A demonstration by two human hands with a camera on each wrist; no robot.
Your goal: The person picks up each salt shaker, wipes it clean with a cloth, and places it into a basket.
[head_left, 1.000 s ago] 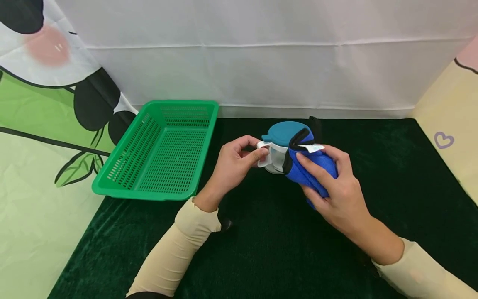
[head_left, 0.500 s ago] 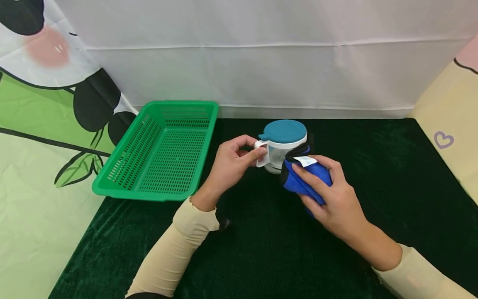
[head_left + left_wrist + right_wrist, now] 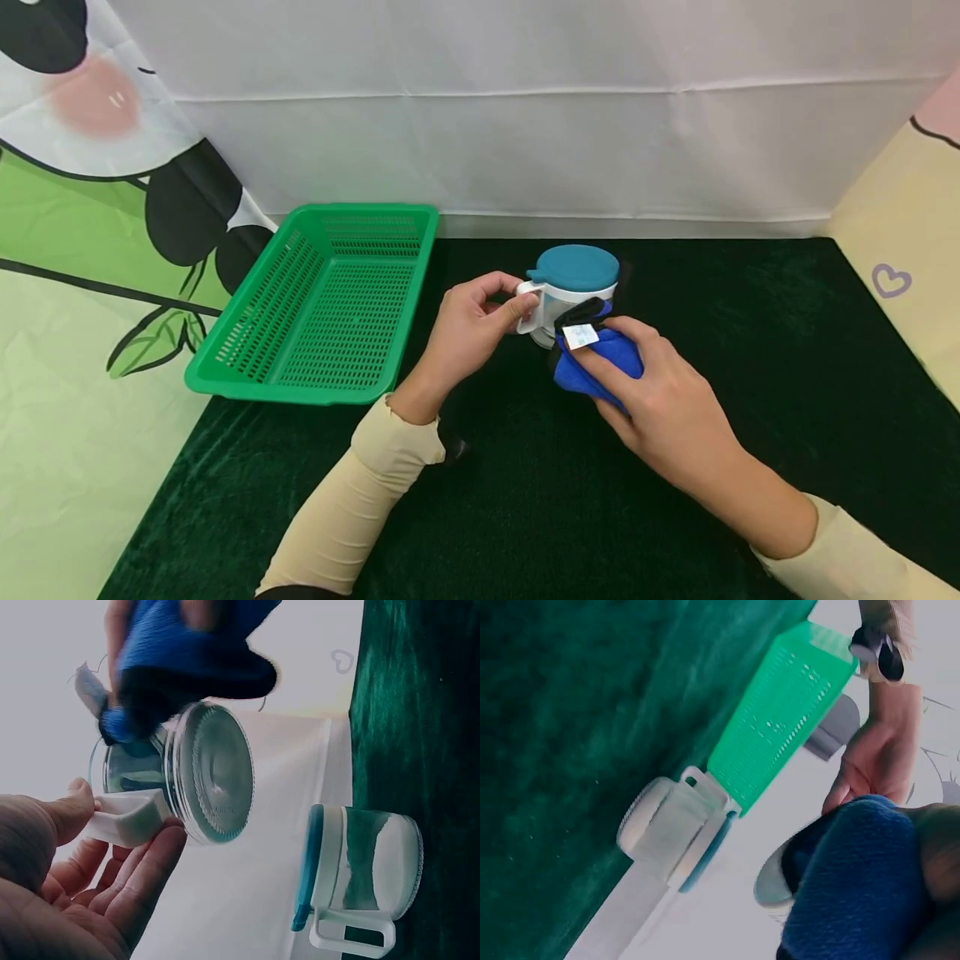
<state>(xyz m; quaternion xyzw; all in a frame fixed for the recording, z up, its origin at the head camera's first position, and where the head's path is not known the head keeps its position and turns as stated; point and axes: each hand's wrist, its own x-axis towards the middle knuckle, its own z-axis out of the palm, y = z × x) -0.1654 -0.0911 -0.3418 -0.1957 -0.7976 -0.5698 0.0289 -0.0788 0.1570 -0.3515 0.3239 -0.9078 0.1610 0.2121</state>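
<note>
The left hand [image 3: 467,333] pinches the white handle [image 3: 528,308] of a clear jar with a teal lid [image 3: 576,268]. Around a blue cloth [image 3: 600,363] with black edging and a white tag curl the fingers of the right hand [image 3: 671,410]; the cloth lies against the jar's front right side. In the left wrist view, the held jar [image 3: 217,772] shows its ribbed glass base, raised and tilted, with the cloth [image 3: 187,652] at its side. A second teal-lidded jar [image 3: 361,859] stands on the green surface, also visible in the right wrist view [image 3: 671,832].
A green perforated basket [image 3: 405,333] sits to the left of the hands on the dark green tabletop [image 3: 525,500]. Behind the table hangs a white sheet [image 3: 487,150], with printed panels at both sides.
The right hand and the cloth have moved left and toward the viewer, from the jar's right side to its front, uncovering more of the lid. The left hand keeps its hold, nearly still.
</note>
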